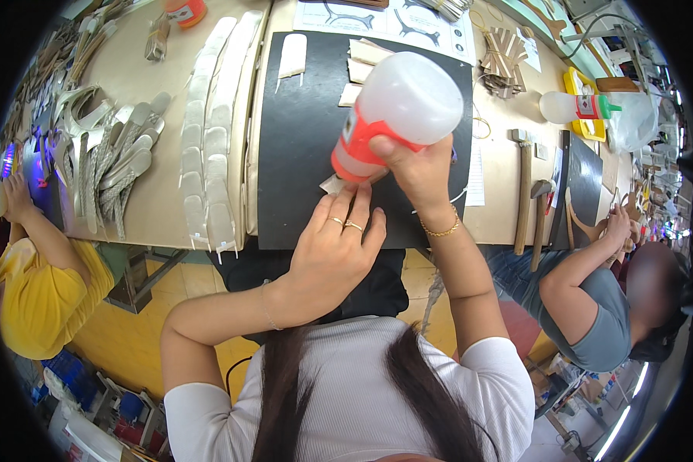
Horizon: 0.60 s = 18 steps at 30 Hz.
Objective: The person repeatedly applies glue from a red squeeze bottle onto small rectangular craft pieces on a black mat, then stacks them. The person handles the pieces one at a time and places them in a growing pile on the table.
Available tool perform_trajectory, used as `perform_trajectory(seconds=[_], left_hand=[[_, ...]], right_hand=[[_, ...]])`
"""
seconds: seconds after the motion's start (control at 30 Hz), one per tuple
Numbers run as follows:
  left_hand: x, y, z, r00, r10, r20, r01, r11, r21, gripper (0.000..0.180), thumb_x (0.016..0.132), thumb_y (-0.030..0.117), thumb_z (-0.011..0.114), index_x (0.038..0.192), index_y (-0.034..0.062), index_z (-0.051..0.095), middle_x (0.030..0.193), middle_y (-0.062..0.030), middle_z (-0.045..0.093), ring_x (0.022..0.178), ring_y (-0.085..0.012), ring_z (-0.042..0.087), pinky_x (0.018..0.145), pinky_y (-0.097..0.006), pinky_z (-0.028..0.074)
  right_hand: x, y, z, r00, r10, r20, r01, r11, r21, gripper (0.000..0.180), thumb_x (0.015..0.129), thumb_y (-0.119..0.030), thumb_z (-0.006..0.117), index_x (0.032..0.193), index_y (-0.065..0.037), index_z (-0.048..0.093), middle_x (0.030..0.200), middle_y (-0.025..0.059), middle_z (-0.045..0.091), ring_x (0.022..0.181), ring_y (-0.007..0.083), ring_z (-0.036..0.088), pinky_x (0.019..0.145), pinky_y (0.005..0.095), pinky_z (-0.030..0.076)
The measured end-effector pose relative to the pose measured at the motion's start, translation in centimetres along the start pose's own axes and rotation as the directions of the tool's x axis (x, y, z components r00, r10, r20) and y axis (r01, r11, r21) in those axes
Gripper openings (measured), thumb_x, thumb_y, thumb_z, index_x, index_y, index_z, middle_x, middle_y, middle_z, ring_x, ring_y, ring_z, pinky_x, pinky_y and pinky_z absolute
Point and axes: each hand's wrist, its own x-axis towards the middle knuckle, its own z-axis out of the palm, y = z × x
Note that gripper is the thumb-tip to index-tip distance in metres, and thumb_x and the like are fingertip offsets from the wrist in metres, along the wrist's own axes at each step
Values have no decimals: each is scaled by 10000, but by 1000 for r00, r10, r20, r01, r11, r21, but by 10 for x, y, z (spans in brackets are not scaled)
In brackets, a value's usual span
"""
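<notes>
1. Right hand [417,165] wrapped tight round upturned glue bottle [396,115], nozzle down over black mat [300,154].
2. Left hand [333,250] flat, fingers pinning small pale piece [333,183]: thin, light, floppy.
3. Bottle soft-walled, likely light; best held mid-body.

The right hand [420,165] grips an upturned white squeeze bottle [396,115] with an orange label, its fingers wrapped round the lower body and the nozzle end pointing down just beyond the fingertips of the left hand [335,246]. Those left fingers [345,204] press flat on a small pale piece [333,183] lying on the black mat [300,138]. Further beyond the fingers lie more pale cut pieces [362,65], and left of them a row of long pale strips [208,131].
</notes>
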Motion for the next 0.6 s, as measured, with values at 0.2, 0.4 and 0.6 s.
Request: perform_trajectory(seconds=[0.2,0.4,0.6], left_hand=[[4,-2,-5,1000,-10,21,11,999,-45,370,756,109,624,1092,-46,631,1210,-279,587,1121,-369,570,962,-439,466],[4,-8,-5,997,-37,60,40,998,-47,432,763,203,771,1136,26,642,1304,-195,542,1137,-317,532,958,-438,458],[9,-9,-6,996,-70,53,75,990,-115,399,778,180,765,1130,37,641,1275,-180,553,1113,-310,533,939,-432,462]], right_hand=[[2,0,-14,987,9,-163,18,987,163,521,795,-342,835,1096,40,649,1016,101,709,923,172,672,819,319,539],[-2,0,-42,976,-49,-211,41,998,-43,543,790,-284,852,1156,40,615,1056,103,693,967,173,655,851,321,531],[-9,5,-48,984,-44,-172,18,989,-149,556,755,-228,878,1163,41,613,1074,110,693,971,182,662,852,328,537]])
